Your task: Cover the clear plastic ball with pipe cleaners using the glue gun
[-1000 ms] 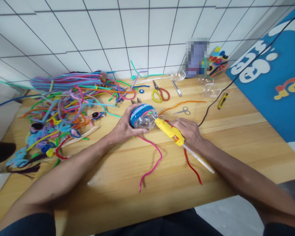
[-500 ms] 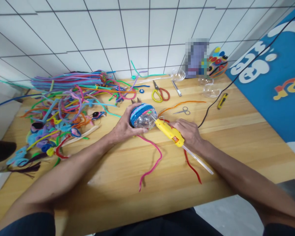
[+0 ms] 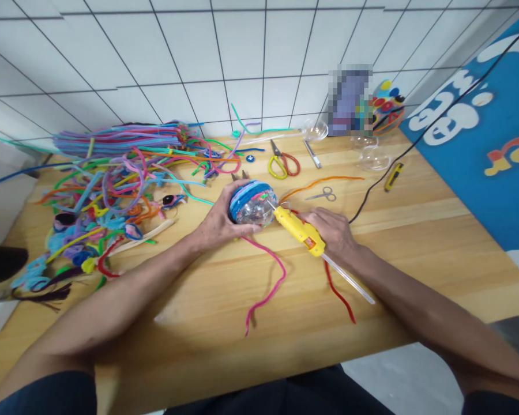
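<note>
My left hand (image 3: 218, 222) is closed round a clear plastic ball (image 3: 255, 214), partly wrapped in blue, light-blue and pink pipe cleaners. In my right hand (image 3: 332, 230) is a yellow hot glue gun (image 3: 300, 231), with a clear glue stick (image 3: 350, 279) sticking out of its back end. The gun's nozzle points at the ball's right side; whether it touches is too small to tell. A pink pipe cleaner (image 3: 281, 274) trails below the ball toward me. Under the glue gun and my right hand lies a red pipe cleaner (image 3: 339, 297), partly hidden.
Heaped pipe cleaners (image 3: 112, 178) cover the table's left side, with a bundle (image 3: 121, 141) behind. Beyond my hands lie yellow-and-red-handled scissors (image 3: 283, 164), small metal scissors (image 3: 324, 195), an orange pipe cleaner (image 3: 324, 183), clear half-spheres (image 3: 374, 158) and a yellow cutter (image 3: 393, 177). A black cable (image 3: 378, 187) runs right.
Both hands, the ball and the glue gun hold almost the same place. The view has shifted very slightly.
</note>
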Demonstrator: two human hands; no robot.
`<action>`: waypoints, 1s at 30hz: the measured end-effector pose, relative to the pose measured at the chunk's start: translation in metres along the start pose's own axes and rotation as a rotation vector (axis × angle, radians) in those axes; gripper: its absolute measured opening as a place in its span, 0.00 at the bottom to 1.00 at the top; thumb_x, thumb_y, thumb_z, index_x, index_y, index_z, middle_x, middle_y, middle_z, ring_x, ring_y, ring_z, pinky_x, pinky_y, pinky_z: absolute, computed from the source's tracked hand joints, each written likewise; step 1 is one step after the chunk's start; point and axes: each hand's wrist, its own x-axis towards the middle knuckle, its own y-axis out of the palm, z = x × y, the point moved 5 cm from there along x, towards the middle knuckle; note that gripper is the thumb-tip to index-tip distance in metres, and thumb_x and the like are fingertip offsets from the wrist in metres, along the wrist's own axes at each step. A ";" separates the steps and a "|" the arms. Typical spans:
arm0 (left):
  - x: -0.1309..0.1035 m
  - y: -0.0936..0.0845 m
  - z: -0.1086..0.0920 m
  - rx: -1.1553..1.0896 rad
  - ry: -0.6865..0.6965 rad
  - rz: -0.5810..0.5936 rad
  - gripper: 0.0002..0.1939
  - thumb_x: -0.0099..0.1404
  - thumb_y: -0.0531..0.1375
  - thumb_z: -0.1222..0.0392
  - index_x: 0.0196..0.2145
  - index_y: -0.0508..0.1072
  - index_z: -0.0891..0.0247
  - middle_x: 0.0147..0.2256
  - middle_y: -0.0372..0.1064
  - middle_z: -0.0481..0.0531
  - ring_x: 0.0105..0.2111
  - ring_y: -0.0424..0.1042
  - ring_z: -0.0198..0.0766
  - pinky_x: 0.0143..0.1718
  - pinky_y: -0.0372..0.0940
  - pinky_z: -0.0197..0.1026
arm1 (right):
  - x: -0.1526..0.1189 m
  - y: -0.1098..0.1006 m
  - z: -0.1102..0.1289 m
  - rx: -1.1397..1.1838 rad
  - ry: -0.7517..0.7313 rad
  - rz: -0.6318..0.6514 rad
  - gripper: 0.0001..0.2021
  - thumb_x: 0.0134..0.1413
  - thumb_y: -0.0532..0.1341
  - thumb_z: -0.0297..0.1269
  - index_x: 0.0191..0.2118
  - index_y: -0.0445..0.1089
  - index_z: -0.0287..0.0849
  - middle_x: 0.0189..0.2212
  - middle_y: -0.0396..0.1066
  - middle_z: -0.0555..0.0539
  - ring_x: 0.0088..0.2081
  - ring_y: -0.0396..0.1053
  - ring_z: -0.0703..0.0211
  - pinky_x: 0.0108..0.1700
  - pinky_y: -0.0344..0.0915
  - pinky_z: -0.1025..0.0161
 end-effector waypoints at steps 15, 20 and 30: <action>-0.001 0.002 0.000 -0.025 0.018 0.007 0.56 0.55 0.82 0.42 0.73 0.60 0.51 0.70 0.63 0.64 0.70 0.69 0.58 0.72 0.67 0.62 | -0.004 0.002 -0.005 0.050 0.060 -0.013 0.09 0.74 0.59 0.38 0.49 0.77 0.45 0.32 0.78 0.47 0.34 0.76 0.55 0.36 0.69 0.59; 0.000 0.000 0.000 -0.036 -0.015 -0.002 0.55 0.56 0.81 0.42 0.72 0.60 0.51 0.69 0.64 0.63 0.68 0.72 0.57 0.71 0.69 0.60 | -0.007 0.004 -0.004 0.056 0.063 0.008 0.11 0.74 0.59 0.41 0.50 0.78 0.45 0.34 0.80 0.46 0.34 0.76 0.55 0.36 0.69 0.59; -0.001 0.001 0.000 -0.019 -0.004 -0.006 0.56 0.56 0.81 0.41 0.73 0.59 0.51 0.70 0.64 0.63 0.68 0.72 0.57 0.71 0.69 0.60 | -0.001 0.004 -0.001 0.032 0.064 0.015 0.13 0.77 0.56 0.40 0.49 0.77 0.44 0.33 0.79 0.46 0.34 0.75 0.56 0.36 0.69 0.60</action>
